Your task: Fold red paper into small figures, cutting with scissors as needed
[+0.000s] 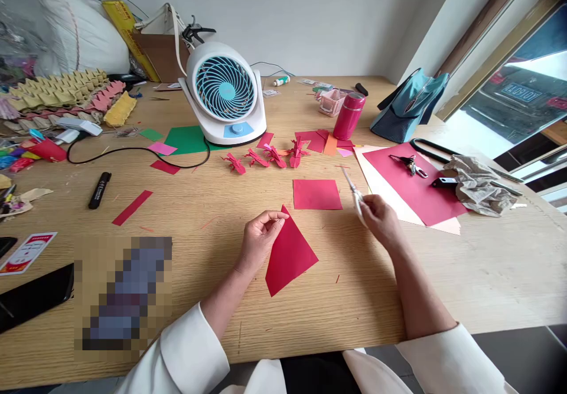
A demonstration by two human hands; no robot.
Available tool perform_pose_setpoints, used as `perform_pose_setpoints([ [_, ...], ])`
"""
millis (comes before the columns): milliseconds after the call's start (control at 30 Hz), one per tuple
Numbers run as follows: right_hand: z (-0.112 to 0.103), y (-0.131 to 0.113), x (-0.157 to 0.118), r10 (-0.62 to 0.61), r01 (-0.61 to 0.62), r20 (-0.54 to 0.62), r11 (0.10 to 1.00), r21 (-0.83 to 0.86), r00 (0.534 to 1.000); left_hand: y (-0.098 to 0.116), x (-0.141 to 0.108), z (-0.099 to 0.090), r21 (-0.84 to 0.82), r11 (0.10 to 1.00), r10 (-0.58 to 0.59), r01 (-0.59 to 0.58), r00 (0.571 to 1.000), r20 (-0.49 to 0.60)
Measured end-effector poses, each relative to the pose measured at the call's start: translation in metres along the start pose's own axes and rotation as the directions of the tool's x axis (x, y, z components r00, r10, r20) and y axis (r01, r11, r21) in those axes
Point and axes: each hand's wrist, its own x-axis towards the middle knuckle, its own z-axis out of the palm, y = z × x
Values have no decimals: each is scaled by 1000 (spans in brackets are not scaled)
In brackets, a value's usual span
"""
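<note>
My left hand (262,235) pinches the top corner of a red sheet of paper (292,255), which hangs tilted over the front middle of the table. In my right hand (380,220) is a pair of scissors (355,198), their blades pointing up and to the left, apart from the paper. Between and beyond my hands lies a flat red paper rectangle (318,194). Behind it stand several small folded red paper figures (277,156) in a row. A narrow red strip (132,207) lies off to the left.
A white and blue fan (225,93) stands at the back, with a pink bottle (349,115) to its right. Red and cream sheets (411,187) bear keys (410,165) on the right. A black marker (100,190) and a phone (35,299) lie left.
</note>
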Motion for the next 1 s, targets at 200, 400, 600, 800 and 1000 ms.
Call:
perform_pose_setpoints([
  [200, 31, -18, -17, -205, 165, 220, 968, 190, 954, 0, 0, 0, 7, 1000, -14, 14, 1000, 16],
  [400, 24, -12, -12, -191, 193, 33, 980, -53, 981, 0, 0, 0, 12, 1000, -22, 21, 999, 41],
  [600, 11, -3, -5, -134, 75, -112, 904, -420, 985, -1, 0, -1, -17, 997, -68, 69, 996, 51],
  [800, 5, 2, -4, -64, 3, -105, 864, -503, 992, -6, 0, -2, -12, 997, -70, 71, 995, 67],
  [1000, 6, 7, -3, -54, -6, -103, 858, -514, 993, -8, 0, -2, 0, 997, -72, 72, 995, 72],
])
